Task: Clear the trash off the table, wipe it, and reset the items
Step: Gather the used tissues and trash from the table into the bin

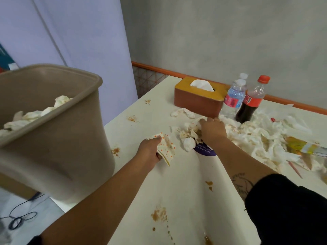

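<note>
Bin (53, 138) beside table's (177, 183) left edge; hands (150, 150) (213, 129) on napkin (167, 149), tissue heap (190, 134).

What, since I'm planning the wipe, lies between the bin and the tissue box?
Between the bin and the tissue box, the head view shows only table with two brown sauce stains, no trash.

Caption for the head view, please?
Clearing up: left hand holds dotted paper; right hand grips soiled tissues near the tissue box, bin at left.
</note>
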